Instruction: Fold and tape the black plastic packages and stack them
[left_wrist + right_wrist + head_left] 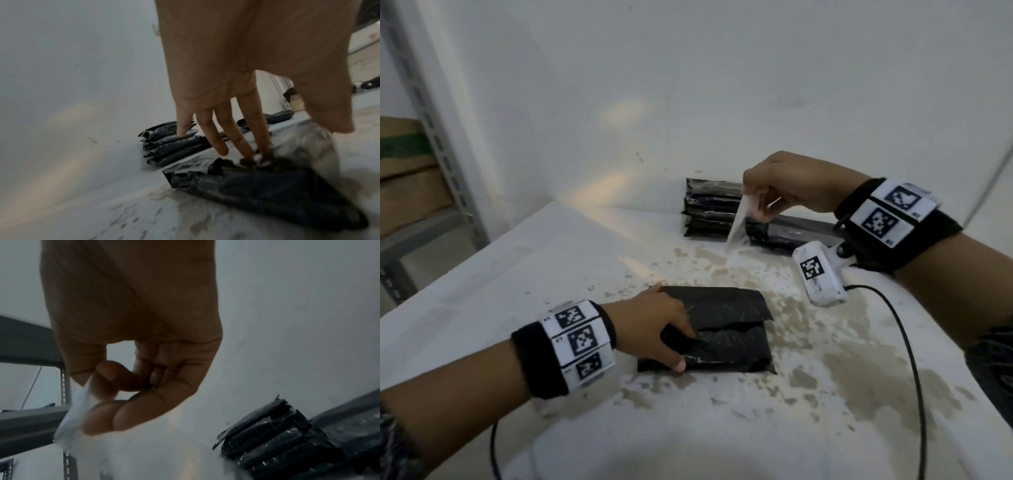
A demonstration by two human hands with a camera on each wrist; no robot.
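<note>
A folded black plastic package (726, 329) lies on the white table in front of me. My left hand (681, 339) presses on its left end, the straight fingers (244, 151) resting on the folded flap of the package (267, 194) and the thumb at the near edge. My right hand (751, 202) is raised above the back of the table and pinches a strip of clear tape (738, 222) that hangs down. In the right wrist view thumb and forefinger of that hand (92, 386) hold the tape (74, 410). A stack of taped black packages (714, 209) (170, 146) (277, 443) stands against the wall.
More flat dark packages (804, 231) lie to the right of the stack. The table top (859, 377) is worn and stained. A black cable (907, 342) runs over its right side. Grey metal shelving (431, 137) with cardboard boxes (404, 178) stands at the left.
</note>
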